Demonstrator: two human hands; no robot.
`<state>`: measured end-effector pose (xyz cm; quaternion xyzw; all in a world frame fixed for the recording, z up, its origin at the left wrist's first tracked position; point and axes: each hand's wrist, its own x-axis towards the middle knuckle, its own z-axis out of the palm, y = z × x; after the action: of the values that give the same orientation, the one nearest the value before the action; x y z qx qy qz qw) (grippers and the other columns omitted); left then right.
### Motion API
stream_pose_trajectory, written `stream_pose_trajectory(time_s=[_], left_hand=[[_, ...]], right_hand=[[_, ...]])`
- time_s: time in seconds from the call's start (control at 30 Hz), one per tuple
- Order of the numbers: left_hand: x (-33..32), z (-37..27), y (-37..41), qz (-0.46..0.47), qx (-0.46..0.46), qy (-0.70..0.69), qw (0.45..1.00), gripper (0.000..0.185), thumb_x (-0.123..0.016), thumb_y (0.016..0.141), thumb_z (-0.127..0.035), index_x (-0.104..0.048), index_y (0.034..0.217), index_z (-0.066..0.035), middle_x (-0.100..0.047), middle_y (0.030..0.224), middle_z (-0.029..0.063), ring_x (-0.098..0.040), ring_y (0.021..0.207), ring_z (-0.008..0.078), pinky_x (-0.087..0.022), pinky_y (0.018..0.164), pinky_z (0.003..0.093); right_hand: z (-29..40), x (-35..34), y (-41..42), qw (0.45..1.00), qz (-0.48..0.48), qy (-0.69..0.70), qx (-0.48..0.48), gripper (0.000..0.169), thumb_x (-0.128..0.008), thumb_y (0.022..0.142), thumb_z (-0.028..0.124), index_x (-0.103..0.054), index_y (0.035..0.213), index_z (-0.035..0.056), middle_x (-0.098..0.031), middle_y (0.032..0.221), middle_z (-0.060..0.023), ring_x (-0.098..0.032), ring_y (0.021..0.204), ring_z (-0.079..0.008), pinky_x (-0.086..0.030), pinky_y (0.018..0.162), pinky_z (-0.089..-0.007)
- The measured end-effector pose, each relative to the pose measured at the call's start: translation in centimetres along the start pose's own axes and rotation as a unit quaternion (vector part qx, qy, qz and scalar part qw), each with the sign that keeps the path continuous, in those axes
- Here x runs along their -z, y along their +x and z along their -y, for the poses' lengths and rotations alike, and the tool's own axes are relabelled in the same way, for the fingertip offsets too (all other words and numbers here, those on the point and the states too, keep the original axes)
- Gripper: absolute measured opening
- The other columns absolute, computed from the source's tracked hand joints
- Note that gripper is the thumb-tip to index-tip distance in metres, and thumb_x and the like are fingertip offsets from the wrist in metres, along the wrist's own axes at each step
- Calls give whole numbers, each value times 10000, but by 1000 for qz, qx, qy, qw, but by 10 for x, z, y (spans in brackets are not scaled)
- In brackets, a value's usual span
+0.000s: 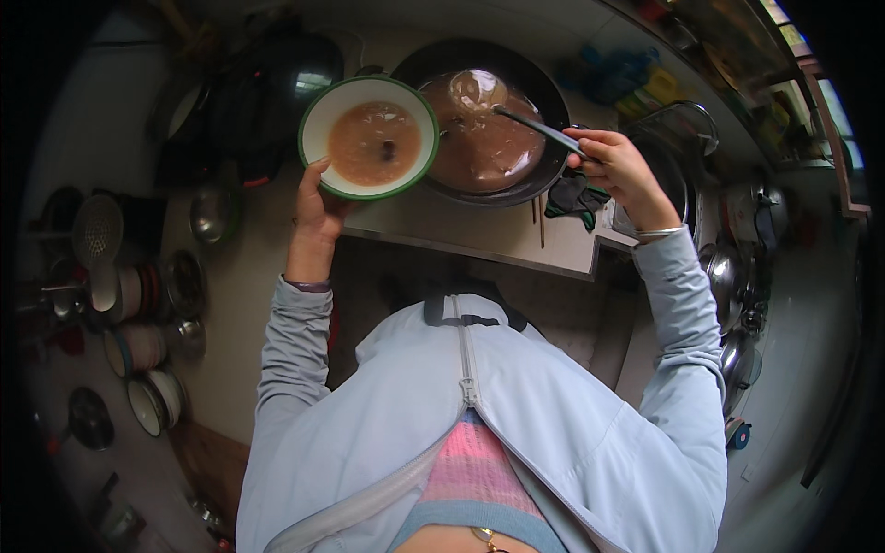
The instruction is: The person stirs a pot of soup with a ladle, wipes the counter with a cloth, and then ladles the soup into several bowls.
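My left hand (319, 207) holds a white bowl with a green rim (311, 142) by its near left edge, thumb over the rim. Reddish-brown soup or porridge (363, 148) with a dark piece in it fills part of the bowl. Just right of the bowl is a large dark wok (498, 197) with similar reddish-brown liquid (484, 155). My right hand (608, 159) grips the handle of a ladle (543, 130) at the wok's right side. The ladle's round head (478, 90) is at the surface of the liquid near the wok's far side.
A dark cloth (577, 200) and chopsticks (542, 225) lie on the counter (456, 235) near the wok. A sink faucet (698, 114) stands at right. Stacked bowls (155, 401), a metal bowl (213, 214) and a perforated skimmer (98, 228) are at left. Pots (722, 276) stand at far right.
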<state>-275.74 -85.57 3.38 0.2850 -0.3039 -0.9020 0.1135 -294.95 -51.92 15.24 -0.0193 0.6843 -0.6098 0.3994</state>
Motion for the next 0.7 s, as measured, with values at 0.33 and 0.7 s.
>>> stream_pose_trajectory(time_s=[0.33,0.7], left_hand=[[-32,15,10,32,48,5,998,547,-621,745,-324,-467,1209,-78,-533,1168,97,-520,1074,265,-442,905,428],[-48,37,15,68,76,-24,995,541,-611,757,-324,-462,1207,-63,-538,1164,95,-535,1057,250,-470,881,415]], right_hand=[[48,-23,-60,998,41,-25,44,324,-433,907,70,-466,1202,-59,-594,710,-74,-305,415,-5,-240,352,-142],[-24,-72,-62,767,-123,-515,363,412,-518,837,11,-479,1245,46,-595,707,-87,-547,546,-142,-437,507,-258]])
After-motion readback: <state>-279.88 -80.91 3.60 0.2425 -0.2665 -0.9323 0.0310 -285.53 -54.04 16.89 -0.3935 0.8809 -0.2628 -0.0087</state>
